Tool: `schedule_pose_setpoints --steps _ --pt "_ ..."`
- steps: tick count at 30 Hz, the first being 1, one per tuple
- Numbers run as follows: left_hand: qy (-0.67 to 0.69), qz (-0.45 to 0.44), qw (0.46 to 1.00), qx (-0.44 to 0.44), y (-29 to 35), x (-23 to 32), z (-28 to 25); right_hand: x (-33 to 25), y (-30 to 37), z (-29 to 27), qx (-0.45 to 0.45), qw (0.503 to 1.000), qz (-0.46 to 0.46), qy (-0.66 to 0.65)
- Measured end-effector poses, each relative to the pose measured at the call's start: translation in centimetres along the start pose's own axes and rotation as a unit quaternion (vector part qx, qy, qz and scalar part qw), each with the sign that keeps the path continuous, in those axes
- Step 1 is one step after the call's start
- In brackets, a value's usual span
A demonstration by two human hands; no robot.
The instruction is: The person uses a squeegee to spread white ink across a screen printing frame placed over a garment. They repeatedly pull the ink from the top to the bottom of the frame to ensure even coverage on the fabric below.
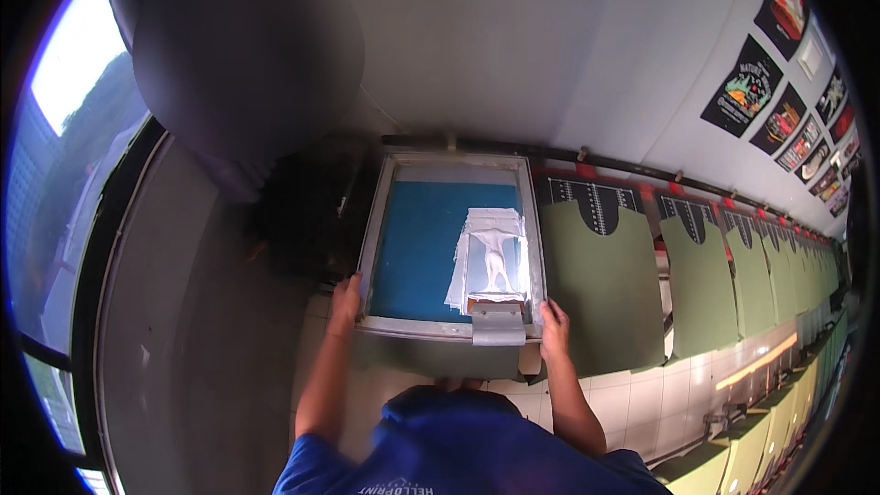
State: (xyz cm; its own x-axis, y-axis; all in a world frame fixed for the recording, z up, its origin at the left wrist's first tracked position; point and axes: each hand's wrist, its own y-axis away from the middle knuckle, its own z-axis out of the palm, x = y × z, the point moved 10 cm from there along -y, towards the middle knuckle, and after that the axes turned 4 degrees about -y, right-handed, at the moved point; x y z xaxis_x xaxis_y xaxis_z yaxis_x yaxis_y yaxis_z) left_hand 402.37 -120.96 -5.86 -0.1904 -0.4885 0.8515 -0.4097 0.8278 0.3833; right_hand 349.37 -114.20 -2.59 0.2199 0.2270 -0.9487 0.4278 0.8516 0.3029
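Observation:
A screen printing frame with a pale metal rim and blue mesh lies in front of me. My left hand is closed on its left side near the front corner. Gripping the right side near the other front corner is my right hand. White ink is spread thickly over the mesh's right half. A squeegee with a metal handle rests at the near end of the ink, its handle overlapping the front rim. Olive-green fabric shows below the frame's near edge.
Olive-green fabric pieces lie on black boards with white ruled marks, in a long row to the right. A dark rail runs behind them along the wall. Printed dark sheets hang upper right. Another row of boards stands lower right.

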Motion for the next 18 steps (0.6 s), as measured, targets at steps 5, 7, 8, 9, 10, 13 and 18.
schedule_pose_setpoints --steps 5,7,8,9,10,13,18 --pt "0.021 -0.004 1.000 -0.006 2.2 1.3 -0.1 -0.5 -0.2 0.4 -0.030 0.999 0.017 -0.009" --pt "0.013 -0.020 1.000 -0.001 2.8 1.7 -0.6 -1.3 0.0 0.9 -0.047 0.999 -0.004 -0.024" --pt "0.007 -0.029 1.000 0.005 2.9 1.7 -0.7 -0.9 -0.1 0.8 -0.039 0.999 0.016 -0.025" --pt "0.002 -0.032 0.999 0.015 3.2 2.1 -1.1 -1.0 0.2 0.9 -0.043 0.998 0.020 -0.030" --pt "-0.003 -0.035 0.999 0.001 3.1 2.1 -0.8 -0.7 0.2 0.8 -0.037 0.998 0.037 -0.024" --pt "-0.004 -0.027 0.999 -0.018 3.2 3.1 -0.6 -1.6 0.4 0.7 -0.039 0.999 0.011 -0.029" --pt "-0.021 -0.013 0.997 -0.072 3.2 3.8 -0.7 -2.1 0.3 0.1 0.015 1.000 0.011 0.021"
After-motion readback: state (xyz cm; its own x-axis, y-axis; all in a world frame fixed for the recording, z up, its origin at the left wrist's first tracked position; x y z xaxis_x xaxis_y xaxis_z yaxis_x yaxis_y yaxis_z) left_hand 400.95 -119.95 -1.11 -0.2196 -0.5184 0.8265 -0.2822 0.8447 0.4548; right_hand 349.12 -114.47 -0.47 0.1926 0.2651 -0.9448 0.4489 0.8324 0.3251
